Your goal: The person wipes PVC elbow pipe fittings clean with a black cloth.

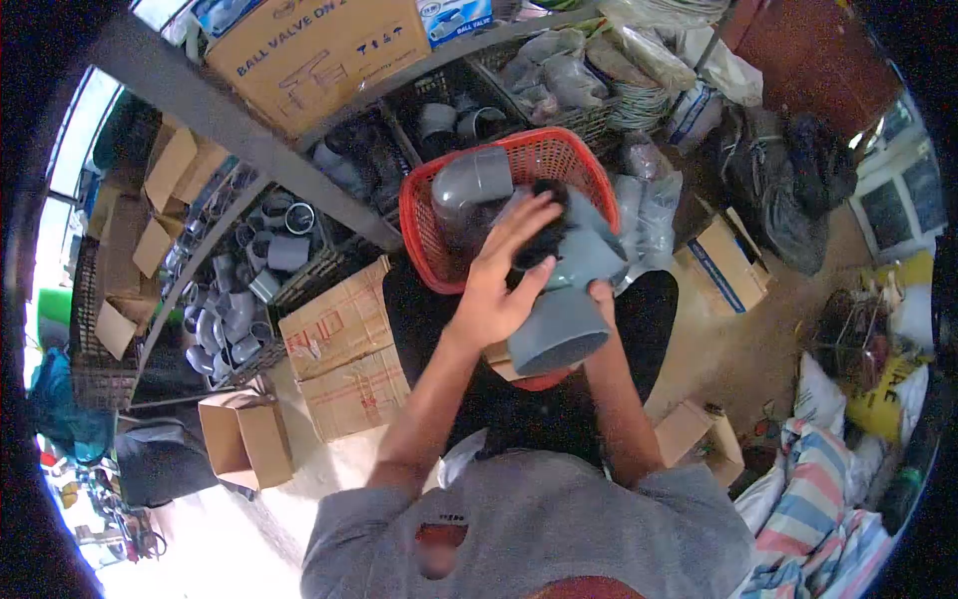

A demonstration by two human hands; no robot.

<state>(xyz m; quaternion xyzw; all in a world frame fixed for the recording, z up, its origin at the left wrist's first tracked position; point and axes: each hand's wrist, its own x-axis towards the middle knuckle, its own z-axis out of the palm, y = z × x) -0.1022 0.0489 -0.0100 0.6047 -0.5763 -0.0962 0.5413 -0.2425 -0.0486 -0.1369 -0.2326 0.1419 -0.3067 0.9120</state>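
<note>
A large grey pipe fitting with branching ends is held in front of my body, over the near edge of a red plastic basket. My right hand grips its right side, mostly hidden behind it. Against the fitting's upper left is my left hand, fingers spread, with a dark, blurred item at its fingertips; what that is I cannot make out. Another grey elbow fitting lies in the basket, beyond my left hand.
Crates of grey fittings stand at the left. Flattened cardboard and an open box lie nearby. Behind the basket are black crates and a ball valve carton. Striped sacks sit at the lower right.
</note>
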